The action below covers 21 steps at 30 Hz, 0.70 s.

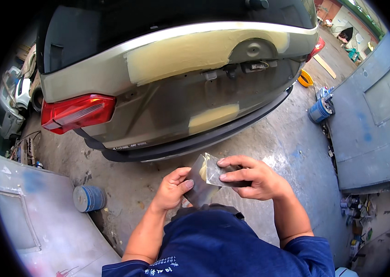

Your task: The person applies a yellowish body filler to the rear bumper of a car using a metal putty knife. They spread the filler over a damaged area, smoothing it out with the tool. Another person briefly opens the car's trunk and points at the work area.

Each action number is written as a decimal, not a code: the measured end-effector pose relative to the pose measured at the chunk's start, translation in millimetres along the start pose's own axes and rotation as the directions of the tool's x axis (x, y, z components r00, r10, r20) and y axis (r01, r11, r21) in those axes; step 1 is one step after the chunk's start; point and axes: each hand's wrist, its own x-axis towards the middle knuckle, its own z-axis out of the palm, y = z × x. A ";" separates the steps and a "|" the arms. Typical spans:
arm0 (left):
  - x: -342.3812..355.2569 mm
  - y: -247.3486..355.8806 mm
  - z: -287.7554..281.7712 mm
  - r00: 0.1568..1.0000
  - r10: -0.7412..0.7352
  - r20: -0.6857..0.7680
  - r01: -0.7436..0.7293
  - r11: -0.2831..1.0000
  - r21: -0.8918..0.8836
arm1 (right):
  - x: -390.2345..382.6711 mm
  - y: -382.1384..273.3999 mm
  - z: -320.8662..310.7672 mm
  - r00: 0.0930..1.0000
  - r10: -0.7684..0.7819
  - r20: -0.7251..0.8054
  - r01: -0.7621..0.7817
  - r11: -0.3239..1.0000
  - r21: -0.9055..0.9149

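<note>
In front of my body, my left hand point(172, 189) is closed on the edge of a thin grey plate point(199, 192), thumb on its face. My right hand point(257, 179) grips a flat, dark filler spreader point(214, 173), its fingers laid across it. Where the two tools meet, a smear of pale yellow filler point(202, 170) shows. Beyond them stands a grey-beige car tailgate point(153, 108). A long yellow filler patch point(176, 56) spans its upper part, and a smaller patch point(213, 118) lies near the lower edge. Neither hand touches the car.
A black rear bumper point(190, 147) juts out below the tailgate, with a red tail light point(82, 113) at left. Blue buckets point(94, 198) point(319, 111) stand on both sides. Grey panels point(52, 217) point(375, 124) flank me. A yellow basin point(304, 78) and a wooden plank point(325, 66) lie at far right.
</note>
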 end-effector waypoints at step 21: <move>9.2 33.1 53.8 0.952 0.157 -0.263 -0.166 0.986 -0.014 | 26.7 -15.6 40.8 0.935 -0.211 -0.286 -0.055 0.709 -0.703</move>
